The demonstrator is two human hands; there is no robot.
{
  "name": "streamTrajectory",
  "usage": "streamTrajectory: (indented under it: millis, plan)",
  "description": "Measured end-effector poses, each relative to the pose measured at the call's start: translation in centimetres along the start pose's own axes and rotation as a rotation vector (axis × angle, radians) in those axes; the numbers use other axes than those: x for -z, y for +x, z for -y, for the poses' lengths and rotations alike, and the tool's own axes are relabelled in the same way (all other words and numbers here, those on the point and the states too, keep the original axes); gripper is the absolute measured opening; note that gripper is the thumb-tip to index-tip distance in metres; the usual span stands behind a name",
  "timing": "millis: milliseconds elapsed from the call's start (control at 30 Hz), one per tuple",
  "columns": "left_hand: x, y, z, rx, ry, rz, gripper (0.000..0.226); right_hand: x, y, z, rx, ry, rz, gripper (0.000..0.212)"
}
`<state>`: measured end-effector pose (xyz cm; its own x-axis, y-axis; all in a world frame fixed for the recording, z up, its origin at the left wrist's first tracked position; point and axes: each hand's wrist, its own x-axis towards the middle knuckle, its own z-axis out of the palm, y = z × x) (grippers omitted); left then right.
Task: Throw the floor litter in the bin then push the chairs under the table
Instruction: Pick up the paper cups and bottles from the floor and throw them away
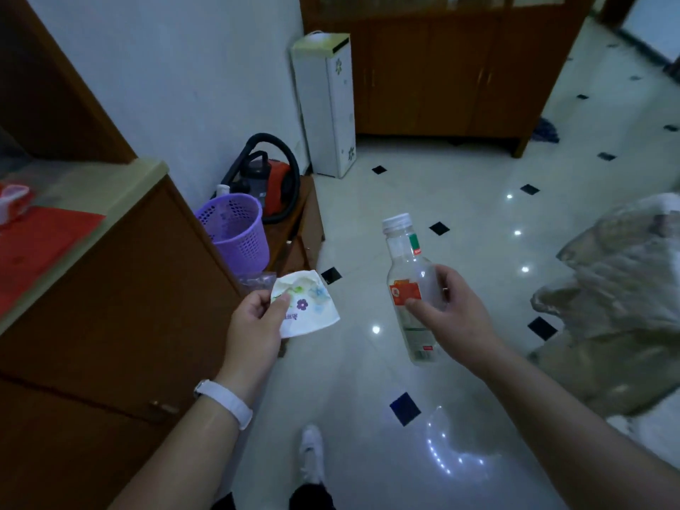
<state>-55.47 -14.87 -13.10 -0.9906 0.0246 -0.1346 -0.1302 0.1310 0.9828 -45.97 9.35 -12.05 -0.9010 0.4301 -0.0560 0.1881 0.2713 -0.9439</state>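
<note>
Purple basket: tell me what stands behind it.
A red vacuum cleaner with a black hose stands behind the purple basket. The basket hides its lower left and most of a small white object.

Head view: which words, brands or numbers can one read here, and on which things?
Bottle: print on the red and green labels, too blurred to read.
Paper cup: small purple print under the flower, too small to read.
No text can be quoted.
</note>
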Motion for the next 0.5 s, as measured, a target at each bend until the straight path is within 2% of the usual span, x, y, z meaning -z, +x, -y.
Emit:
streamTrajectory:
  millis: [200,367,500]
  plan:
    - [-2.2,13.0,-1.0,-0.05,-0.047,0.164,0.009,-2.2,8.6,2.3,-0.008,-0.126,-0.197,0.037]
    - [-3.9,22.6,-3.1,-0.066,-0.021,0.259,0.008,-3.4,14.6,5.1,0.009,-0.238,-0.282,0.034]
    - [-6.6,28.0,-4.0,-0.094,0.005,0.353,0.007,-3.4,17.8,5.1,-0.054,-0.261,-0.344,0.04]
